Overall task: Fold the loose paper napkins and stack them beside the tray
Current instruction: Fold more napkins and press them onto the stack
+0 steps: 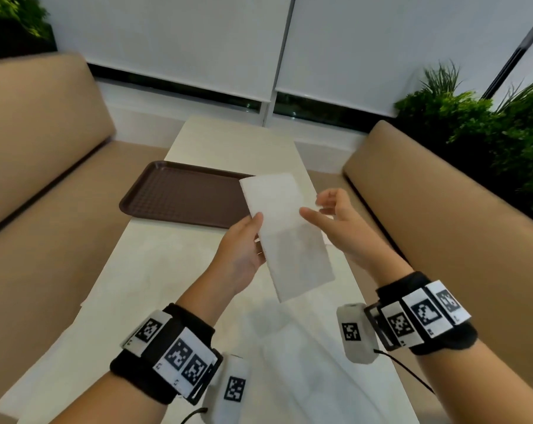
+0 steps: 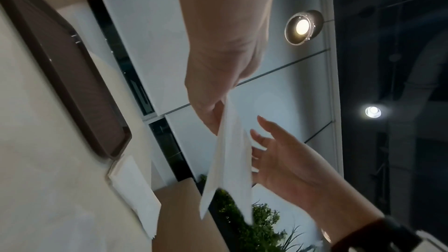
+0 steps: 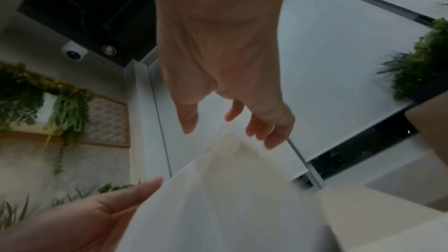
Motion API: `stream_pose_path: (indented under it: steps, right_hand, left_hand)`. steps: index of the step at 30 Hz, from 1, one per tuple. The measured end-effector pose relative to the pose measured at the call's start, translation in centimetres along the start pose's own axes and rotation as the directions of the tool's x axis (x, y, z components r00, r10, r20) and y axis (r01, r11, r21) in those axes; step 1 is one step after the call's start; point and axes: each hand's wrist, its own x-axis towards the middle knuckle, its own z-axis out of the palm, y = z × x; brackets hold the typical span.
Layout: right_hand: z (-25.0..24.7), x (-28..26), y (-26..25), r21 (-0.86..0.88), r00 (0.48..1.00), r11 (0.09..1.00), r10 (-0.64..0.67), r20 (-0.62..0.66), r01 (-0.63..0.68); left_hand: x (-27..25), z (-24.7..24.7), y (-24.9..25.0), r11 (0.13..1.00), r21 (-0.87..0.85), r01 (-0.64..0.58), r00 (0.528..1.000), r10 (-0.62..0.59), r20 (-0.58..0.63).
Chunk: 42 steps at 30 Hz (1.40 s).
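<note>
Above the table (image 1: pixel 173 270), left hand (image 1: pixel 242 255) pinches the napkin (image 1: pixel 289 234); right hand (image 1: pixel 338 221) w/ fingers apart, empty. Thin paper may slip, fold goes crooked.

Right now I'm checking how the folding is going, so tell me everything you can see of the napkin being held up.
The napkin is a white, thin, soft-looking paper sheet folded into a long narrow rectangle. It is in the air above the pale table, tilted, its far end overlapping the brown tray in the head view. The left hand pinches its left edge, thumb on top. The right hand is open beside its right edge; whether it touches cannot be told.
</note>
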Motion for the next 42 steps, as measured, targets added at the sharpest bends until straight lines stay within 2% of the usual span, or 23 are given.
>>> stream_pose_path:
  steps: [2, 4, 6, 8, 10, 14, 16, 19, 21, 24, 26, 29, 31, 34, 36, 37, 40, 41, 42]
  right_hand:
    - [-0.4, 0.3, -0.7, -0.186, 0.99, 0.974, -0.138, -0.038, 0.129]
    - [-0.8, 0.7, -1.9, -0.266, 0.977, 0.941, -0.207, 0.044, 0.212]
    - [-1.3, 1.4, -3.2, -0.309, 0.972, 0.93, -0.15, 0.179, 0.2]
    - [-1.9, 2.2, -4.0, -0.332, 0.952, 0.925, -0.083, 0.295, 0.184]
    - [-2.4, 2.8, -3.7, -0.287, 0.942, 0.942, -0.074, 0.327, 0.174]
    - [-3.4, 3.4, -0.5, -0.106, 0.983, 0.991, -0.062, 0.172, 0.081]
    - [-3.6, 3.7, 2.6, 0.024, 0.991, 0.999, 0.023, 0.134, -0.026]
    - [-3.3, 4.2, 8.3, 0.088, 0.975, 0.975, 0.193, 0.111, -0.203]
    - [-3.2, 4.9, 11.6, 0.12, 0.952, 0.948, 0.28, 0.124, -0.294]
    - [-3.1, 6.7, 14.8, 0.187, 0.935, 0.918, 0.334, 0.115, -0.351]
    - [-3.2, 8.7, 16.0, 0.125, 0.945, 0.937, 0.325, 0.026, -0.326]
    - [-4.0, 12.6, 17.5, 0.09, 0.945, 0.947, 0.316, -0.084, -0.308]
    - [-4.5, 15.2, 18.2, 0.005, 0.947, 0.956, 0.292, -0.13, -0.294]
    - [-4.5, 18.3, 19.5, -0.232, 0.949, 0.924, 0.272, -0.157, -0.303]
    - [-4.0, 19.4, 20.4, -0.317, 0.951, 0.901, 0.246, -0.188, -0.296]
    - [-3.6, 19.8, 21.0, -0.35, 0.954, 0.893, 0.225, -0.197, -0.283]
    - [-2.8, 20.1, 22.8, -0.44, 0.959, 0.854, 0.218, -0.181, -0.277]
    - [-2.5, 20.0, 23.2, -0.477, 0.96, 0.834, 0.235, -0.15, -0.279]
    - [-2.3, 19.8, 23.5, -0.533, 0.954, 0.793, 0.276, -0.12, -0.296]
  left_hand:
    - [0.1, -0.2, 0.0, 0.979, 0.201, -0.035, 0.998, 0.025, 0.052]
    - [0.1, -0.2, 0.1, 0.922, 0.378, -0.081, 0.988, 0.025, 0.151]
    - [0.2, -0.1, 0.4, 0.87, 0.478, -0.122, 0.969, 0.0, 0.248]
    - [0.2, -0.1, 0.7, 0.832, 0.534, -0.15, 0.955, -0.017, 0.296]
    - [0.5, -0.6, 0.7, 0.802, 0.574, -0.163, 0.953, -0.022, 0.301]
    - [0.9, -3.1, -0.4, 0.795, 0.594, -0.127, 0.947, -0.081, 0.311]
    - [1.2, -4.4, -1.4, 0.788, 0.609, -0.093, 0.96, -0.092, 0.265]
    - [2.6, -5.2, -3.1, 0.815, 0.578, -0.045, 0.992, -0.033, 0.125]
    - [4.8, -5.0, -4.4, 0.791, 0.61, -0.059, 0.998, 0.042, 0.041]
    - [9.5, -4.7, -6.3, 0.755, 0.656, -0.024, 0.996, 0.071, -0.045]
    - [12.9, -4.0, -7.1, 0.75, 0.661, 0.027, 0.996, 0.034, -0.08]
    - [17.8, -2.2, -7.6, 0.736, 0.677, -0.003, 0.997, 0.055, -0.056]
    - [20.9, -1.0, -7.7, 0.679, 0.733, -0.05, 0.997, 0.079, -0.005]
    - [24.9, -0.2, -8.6, 0.586, 0.808, -0.064, 0.997, 0.064, 0.033]
    - [26.5, 0.0, -9.6, 0.476, 0.874, -0.095, 0.995, 0.06, 0.076]
    - [27.0, 0.1, -10.2, 0.359, 0.925, -0.124, 0.992, 0.056, 0.111]
    - [27.8, -0.4, -11.5, -0.187, 0.97, -0.156, 0.987, -0.003, 0.158]
    - [27.7, -0.6, -11.6, -0.305, 0.94, -0.153, 0.988, -0.031, 0.151]
    - [27.7, -0.7, -11.8, -0.377, 0.913, -0.155, 0.988, -0.059, 0.143]
